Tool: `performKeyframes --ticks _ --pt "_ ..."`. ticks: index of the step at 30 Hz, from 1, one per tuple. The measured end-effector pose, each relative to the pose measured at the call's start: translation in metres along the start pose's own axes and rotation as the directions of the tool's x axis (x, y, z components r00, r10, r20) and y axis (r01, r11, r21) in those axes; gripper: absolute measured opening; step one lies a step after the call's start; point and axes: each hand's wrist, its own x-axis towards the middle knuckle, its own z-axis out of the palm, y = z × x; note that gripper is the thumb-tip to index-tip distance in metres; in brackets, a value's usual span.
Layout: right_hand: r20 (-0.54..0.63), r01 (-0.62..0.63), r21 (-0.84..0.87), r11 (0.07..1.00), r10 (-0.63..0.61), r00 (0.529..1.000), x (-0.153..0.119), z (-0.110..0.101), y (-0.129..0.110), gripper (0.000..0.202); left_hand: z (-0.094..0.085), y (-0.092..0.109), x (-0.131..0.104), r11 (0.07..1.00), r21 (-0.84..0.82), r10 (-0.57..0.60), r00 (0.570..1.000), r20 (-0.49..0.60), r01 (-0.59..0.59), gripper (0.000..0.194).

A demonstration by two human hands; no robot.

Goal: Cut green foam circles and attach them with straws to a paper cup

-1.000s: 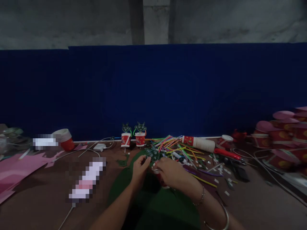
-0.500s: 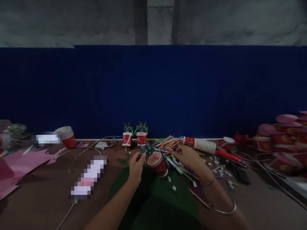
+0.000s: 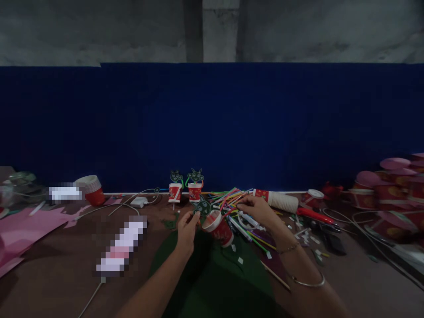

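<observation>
Pinched in my left hand (image 3: pixel 187 230) is a dark green paper cutout of an animal face (image 3: pixel 201 207) with pointed ears. Just right of it, a red paper cup (image 3: pixel 222 232) with a white rim tilts with its mouth toward my left hand. Reddish straws (image 3: pixel 228 211) stick out of the cup, and my right hand (image 3: pixel 256 213) has its fingers closed around the end of one. Behind, two red cups (image 3: pixel 195 193) stand upright, each with a similar animal face and straw arms.
Beyond my right hand lie a heap of coloured straws (image 3: pixel 236 197) and a toppled stack of cups (image 3: pixel 283 202). Scraps surround a red-handled tool (image 3: pixel 316 216). Pink paper (image 3: pixel 36 229), a cup stack (image 3: pixel 93 192) and a white charger (image 3: pixel 139 202) are at left; decorated cups (image 3: pixel 364 198) at right.
My right hand has shifted slightly up and left. The cup has tipped a little further and its base is lower. My left hand keeps the cutout in nearly the same place.
</observation>
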Motion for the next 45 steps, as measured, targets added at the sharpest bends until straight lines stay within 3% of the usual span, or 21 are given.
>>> performKeyframes --ticks 5,10,15,24,30,38,45 --pt "-0.038 0.06 0.14 0.988 -0.055 0.998 -0.007 0.02 -0.022 0.016 0.001 0.002 -0.002 0.985 0.126 0.1 0.986 0.137 -0.117 0.029" --pt "0.035 0.111 0.065 0.992 -0.113 0.993 -0.009 0.039 -0.025 0.017 0.007 0.008 -0.009 0.952 0.219 0.159 0.955 0.25 -0.216 0.025" --pt "0.087 0.125 0.036 0.991 -0.128 0.988 -0.009 0.039 -0.021 0.019 0.007 0.007 -0.01 0.941 0.258 0.152 0.953 0.262 -0.221 0.025" --pt "0.13 0.196 -0.216 0.956 -0.171 0.977 -0.013 0.034 -0.027 0.014 0.009 0.015 -0.013 0.948 0.236 0.141 0.946 0.291 -0.214 0.023" --pt "0.051 0.202 -0.257 0.945 -0.195 0.979 -0.014 0.037 -0.027 0.011 0.007 0.012 -0.012 0.915 0.292 0.184 0.933 0.309 -0.278 0.022" --pt "0.083 0.125 0.019 0.992 -0.127 0.988 -0.007 0.037 -0.02 0.014 0.011 0.017 -0.012 0.927 0.269 0.198 0.949 0.243 -0.262 0.021" --pt "0.073 0.128 0.081 0.988 -0.134 0.988 -0.007 0.038 -0.017 0.031 0.011 0.02 -0.012 0.938 0.245 0.184 0.95 0.252 -0.247 0.023"
